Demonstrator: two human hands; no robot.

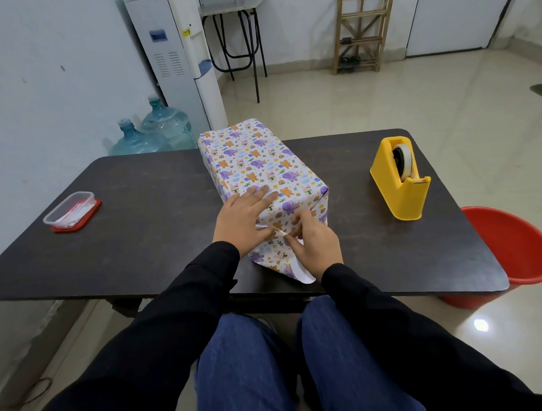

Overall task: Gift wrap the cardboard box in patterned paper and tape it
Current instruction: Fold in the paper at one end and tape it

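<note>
Left hand grip: Your left hand lies flat with straight fingers, pressing on the top of the cardboard box. It grasps nothing.
Right hand grip: Your right hand has curled fingers pinching a fold of the patterned paper at the near top edge, just beside your left thumb.
Unresolved: A pale strip runs between the two hands. You cannot tell whether it is tape or a paper edge.
Box position: Fully covered in paper, it sits directly under both hands and runs away from the pinch along the table.
Loose flap: A white-backed flap hangs below the pinch, not yet folded in.
Tape dispenser: Well apart, to the right of and beyond your right hand.
Handling, judged: The box looks light and stiff. The paper looks thin and slick, prone to creasing and tearing.
Hold points, judged: Pinch at folded edges only. Press flat over the box's firm corners.
</note>
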